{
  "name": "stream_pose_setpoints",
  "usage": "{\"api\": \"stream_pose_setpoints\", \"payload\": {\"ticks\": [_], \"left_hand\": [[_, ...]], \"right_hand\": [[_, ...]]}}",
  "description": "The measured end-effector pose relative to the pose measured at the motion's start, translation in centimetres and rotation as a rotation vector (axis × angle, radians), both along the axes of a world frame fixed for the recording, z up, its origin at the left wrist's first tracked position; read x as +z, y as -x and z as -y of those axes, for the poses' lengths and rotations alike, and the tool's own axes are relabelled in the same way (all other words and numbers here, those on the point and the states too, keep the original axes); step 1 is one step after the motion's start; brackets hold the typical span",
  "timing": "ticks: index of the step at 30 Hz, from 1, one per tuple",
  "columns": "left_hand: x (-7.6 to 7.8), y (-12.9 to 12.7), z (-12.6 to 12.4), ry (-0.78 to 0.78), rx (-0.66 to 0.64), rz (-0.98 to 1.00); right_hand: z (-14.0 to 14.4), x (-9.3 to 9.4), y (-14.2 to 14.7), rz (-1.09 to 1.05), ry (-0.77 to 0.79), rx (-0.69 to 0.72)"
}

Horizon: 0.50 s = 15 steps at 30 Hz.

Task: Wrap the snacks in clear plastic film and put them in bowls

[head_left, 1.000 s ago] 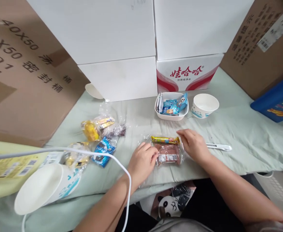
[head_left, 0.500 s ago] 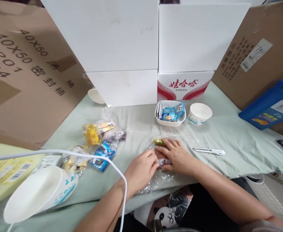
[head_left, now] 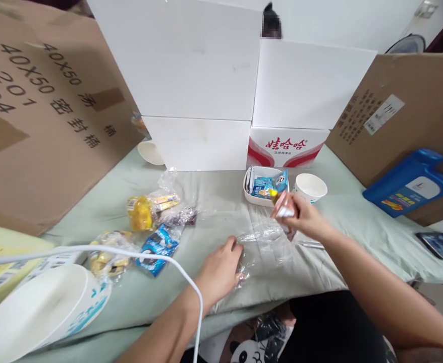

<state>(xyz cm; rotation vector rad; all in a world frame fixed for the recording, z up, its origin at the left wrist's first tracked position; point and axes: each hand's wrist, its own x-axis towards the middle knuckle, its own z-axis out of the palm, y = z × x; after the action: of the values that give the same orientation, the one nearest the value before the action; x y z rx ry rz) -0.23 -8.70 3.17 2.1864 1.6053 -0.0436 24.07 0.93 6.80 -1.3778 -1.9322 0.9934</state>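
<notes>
My right hand [head_left: 308, 220] is raised over the cloth, closed round a reddish-brown snack packet [head_left: 284, 205]. A small yellow piece [head_left: 273, 192] sticks out at its top, just in front of the white tray [head_left: 257, 197]. Blue snack packets [head_left: 266, 186] lie in that tray. Lower and to the left, my left hand [head_left: 223, 266] rests on the cloth, its fingers bent onto clear plastic film [head_left: 261, 234] that spreads toward my right hand. A utility knife [head_left: 311, 245] lies partly hidden beneath my right forearm.
Left of my hands lie a blue packet [head_left: 158, 250] and a yellow bagged snack [head_left: 140, 214]. A white cable [head_left: 146, 256] crosses in front of my left arm. A paper bowl [head_left: 311, 185] stands beside the tray. White boxes [head_left: 199, 143] rise behind; a blue bottle [head_left: 405, 189] is right.
My right hand has lifted the reddish-brown packet off the film and carried it up and right, toward the tray. My left hand has stayed low on the film. The view has shifted slightly.
</notes>
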Motion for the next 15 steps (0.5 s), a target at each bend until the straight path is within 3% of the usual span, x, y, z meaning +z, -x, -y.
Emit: {"api": "stream_pose_setpoints", "payload": {"ticks": [3,6,11,13,15], "left_hand": [[-0.3,0.0,-0.1,-0.009,0.010,0.008],[-0.4,0.0,-0.1,-0.012,0.015,0.004],[-0.4,0.3,0.0,-0.018,0.002,0.022],[-0.6,0.3,0.0,-0.035,-0.003,0.031],[-0.8,0.4,-0.1,-0.052,-0.011,0.036]], "right_hand": [[-3.6,2.3,0.9,-0.302,0.068,-0.146],[-7.3,3.7,3.4,-0.437,0.208,-0.264],[-10.4,4.2,6.5,-0.319,0.279,-0.298],[-10.7,4.6,6.2,-0.232,0.246,-0.291],[-10.8,5.3,5.0,0.013,0.198,-0.285]]}}
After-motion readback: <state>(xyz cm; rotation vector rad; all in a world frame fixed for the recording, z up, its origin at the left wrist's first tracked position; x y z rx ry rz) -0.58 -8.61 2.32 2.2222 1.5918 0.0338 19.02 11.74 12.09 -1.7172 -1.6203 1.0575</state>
